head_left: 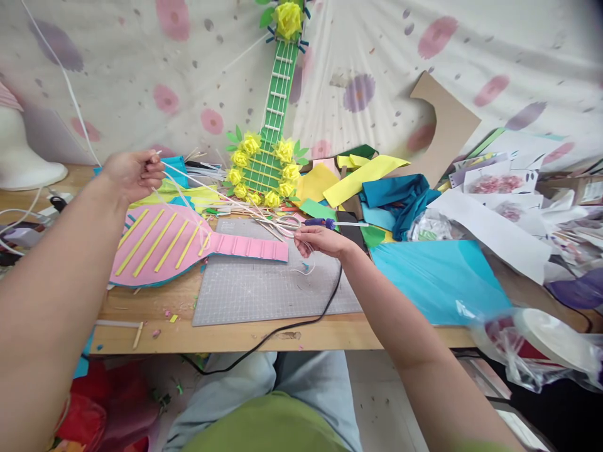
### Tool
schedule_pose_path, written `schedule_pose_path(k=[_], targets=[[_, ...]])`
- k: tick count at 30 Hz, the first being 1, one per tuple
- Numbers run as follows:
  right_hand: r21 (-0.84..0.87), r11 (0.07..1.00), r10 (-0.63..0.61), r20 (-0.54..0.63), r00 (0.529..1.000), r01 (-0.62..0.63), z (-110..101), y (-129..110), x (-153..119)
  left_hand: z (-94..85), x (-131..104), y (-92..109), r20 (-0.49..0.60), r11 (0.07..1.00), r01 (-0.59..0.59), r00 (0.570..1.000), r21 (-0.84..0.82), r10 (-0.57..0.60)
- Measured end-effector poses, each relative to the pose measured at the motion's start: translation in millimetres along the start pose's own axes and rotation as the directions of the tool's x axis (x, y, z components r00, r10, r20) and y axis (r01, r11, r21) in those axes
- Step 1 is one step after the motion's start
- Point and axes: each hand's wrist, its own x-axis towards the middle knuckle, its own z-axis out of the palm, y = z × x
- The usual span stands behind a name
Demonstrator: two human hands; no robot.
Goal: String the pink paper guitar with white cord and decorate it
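Note:
A white cord (226, 190) runs between my two hands, above the table. My left hand (140, 172) pinches one end of it, raised over the pink instrument shape (162, 242) with yellow strips. Loops of the cord hang down to that shape's body. Lower and to the right, my right hand (318, 242) has its fingers closed on the cord's other part, over the grey cutting mat (264, 289). The pink neck with small crossbars lies on the mat's left part. A purple glue gun (320, 223) lies just behind my right hand.
A green instrument (277, 94) with yellow flowers leans against the curtain. Coloured sheets and a blue sheet (438, 276) lie to the right. A black cable (287, 326) crosses the mat and front edge. A white foam head (26, 150) stands at the left.

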Motion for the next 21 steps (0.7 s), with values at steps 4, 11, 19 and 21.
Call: schedule_pose_path(k=[4,11,19,21], targets=[[0.078,0.994,0.073,0.035,0.997,-0.076,0,0,-1,-2.0,-2,0,-0.046,0.999,-0.007,0.999,0.045,0.010],[0.057,0.993,0.105,0.030,0.994,-0.106,-4,11,-4,-12.9,2,1,-0.100,0.996,0.009,0.995,0.090,0.000],[0.087,0.982,0.172,-0.017,0.985,-0.170,-7,34,-5,-27.9,13,-10,-0.180,0.954,0.019,0.983,0.298,0.037],[0.083,0.983,0.166,-0.029,0.986,-0.164,-7,36,-6,-33.7,17,-13,-0.173,0.942,0.008,0.983,0.334,0.053]])
